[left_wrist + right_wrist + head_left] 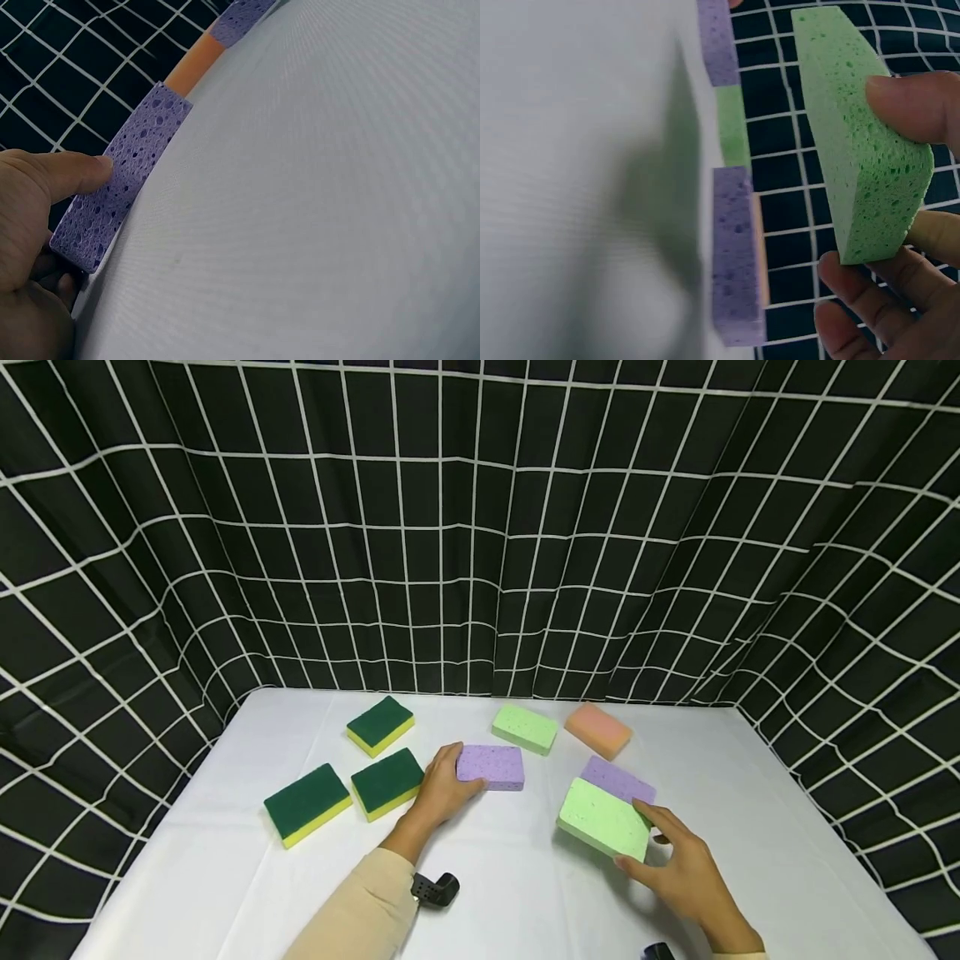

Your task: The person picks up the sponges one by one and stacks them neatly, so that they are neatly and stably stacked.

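Note:
Near the middle of the table, my left hand [444, 787] grips the left end of a purple sponge [491, 766] that lies flat. In the left wrist view the thumb presses along the side of this purple sponge [139, 154], and the other fingers are partly hidden behind its end. My right hand [678, 864] holds a light green sponge [604, 820] by its right end, thumb on the near side and fingers on the far side. The right wrist view shows this green sponge [855, 142] raised off the cloth, which bears its shadow. A second purple sponge [619, 779] lies just behind it.
Another light green sponge [523, 728] and an orange sponge [597, 729] lie toward the back. On the left are three dark green and yellow scouring sponges [307, 804]. A white cloth [510, 893] covers the table; black gridded curtains [465, 543] enclose it.

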The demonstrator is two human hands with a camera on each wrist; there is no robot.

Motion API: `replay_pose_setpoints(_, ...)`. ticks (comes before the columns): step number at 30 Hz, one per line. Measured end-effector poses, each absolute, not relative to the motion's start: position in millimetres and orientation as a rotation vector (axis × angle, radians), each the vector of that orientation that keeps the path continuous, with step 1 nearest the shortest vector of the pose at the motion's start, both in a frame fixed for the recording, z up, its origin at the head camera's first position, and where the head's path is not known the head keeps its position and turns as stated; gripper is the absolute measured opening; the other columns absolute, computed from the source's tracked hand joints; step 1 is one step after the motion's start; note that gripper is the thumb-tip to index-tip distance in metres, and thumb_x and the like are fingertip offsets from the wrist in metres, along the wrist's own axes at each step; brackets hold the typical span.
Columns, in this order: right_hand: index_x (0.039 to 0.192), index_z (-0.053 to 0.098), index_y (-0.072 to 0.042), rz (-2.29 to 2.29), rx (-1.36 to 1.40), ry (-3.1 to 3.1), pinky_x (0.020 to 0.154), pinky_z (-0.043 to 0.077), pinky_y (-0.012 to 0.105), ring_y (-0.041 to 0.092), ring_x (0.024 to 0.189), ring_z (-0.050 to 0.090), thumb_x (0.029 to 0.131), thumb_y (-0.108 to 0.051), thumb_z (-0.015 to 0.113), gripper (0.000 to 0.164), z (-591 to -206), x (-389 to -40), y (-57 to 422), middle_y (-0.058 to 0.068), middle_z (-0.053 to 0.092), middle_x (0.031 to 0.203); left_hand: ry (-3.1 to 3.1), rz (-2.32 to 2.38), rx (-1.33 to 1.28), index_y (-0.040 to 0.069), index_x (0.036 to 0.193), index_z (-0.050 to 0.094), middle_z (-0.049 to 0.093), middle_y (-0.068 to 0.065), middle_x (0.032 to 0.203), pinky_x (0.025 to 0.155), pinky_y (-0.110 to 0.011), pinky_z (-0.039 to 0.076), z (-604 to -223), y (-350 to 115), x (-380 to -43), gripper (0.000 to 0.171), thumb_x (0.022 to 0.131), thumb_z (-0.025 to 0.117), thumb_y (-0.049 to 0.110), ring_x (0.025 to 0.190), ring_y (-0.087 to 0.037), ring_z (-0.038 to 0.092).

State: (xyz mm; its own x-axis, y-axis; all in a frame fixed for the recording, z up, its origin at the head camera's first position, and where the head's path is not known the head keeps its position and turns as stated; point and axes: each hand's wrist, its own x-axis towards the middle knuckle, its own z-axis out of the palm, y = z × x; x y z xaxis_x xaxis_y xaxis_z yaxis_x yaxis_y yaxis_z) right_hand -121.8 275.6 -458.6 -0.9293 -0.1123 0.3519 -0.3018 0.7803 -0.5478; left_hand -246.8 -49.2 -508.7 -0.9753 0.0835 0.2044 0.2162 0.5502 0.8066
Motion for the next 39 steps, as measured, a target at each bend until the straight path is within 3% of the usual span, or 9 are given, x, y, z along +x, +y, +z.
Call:
replay_pose_setpoints(8,0.134,0.055,-0.003,0.899,0.377,-2.609,0.077,0.046,0.027,0.017,0.094,0.056,0.066,-0.023,0.09,0.079,-442,-136,273,0.004,0.058,0.127,-2.632,-1.404,-0.259,-0.012,0.136,0.044,0.046,-0.023,0.137,0.106,-0.046,0.032,-509,-50,-247,0.076,0.076,0.081,0.018,0.126,-0.039,0.043)
replay_pose_setpoints(20,0.136,0.054,-0.004,0.929,0.5,-2.543,0.076,0.045,0.027,0.02,0.093,0.055,0.067,-0.014,0.089,0.078,-413,-162,260,0.003,0.058,0.126,-2.63,-1.427,-0.248,-0.011,0.136,0.044,0.046,-0.023,0.136,0.105,-0.047,0.033,-505,-51,-246,0.076,0.077,0.081,0.017,0.125,-0.039,0.044)
replay_pose_setpoints(31,0.139,0.052,-0.009,0.97,0.6,-2.543,0.082,0.043,0.043,0.021,0.103,0.053,0.068,-0.013,0.088,0.08,-392,-180,249,0.003,0.056,0.129,-2.617,-1.434,-0.255,-0.011,0.136,0.044,0.047,-0.023,0.135,0.103,-0.048,0.035,-508,-51,-245,0.076,0.077,0.082,0.018,0.123,-0.039,0.045)
replay_pose_setpoints(39,0.14,0.052,-0.018,1.004,0.724,-2.505,0.086,0.041,0.031,0.015,0.108,0.051,0.066,-0.006,0.088,0.083,-385,-193,235,-0.003,0.054,0.133,-2.644,-1.436,-0.231,-0.009,0.138,0.043,0.046,-0.021,0.137,0.104,-0.046,0.034,-510,-49,-246,0.076,0.078,0.082,0.018,0.125,-0.038,0.044)
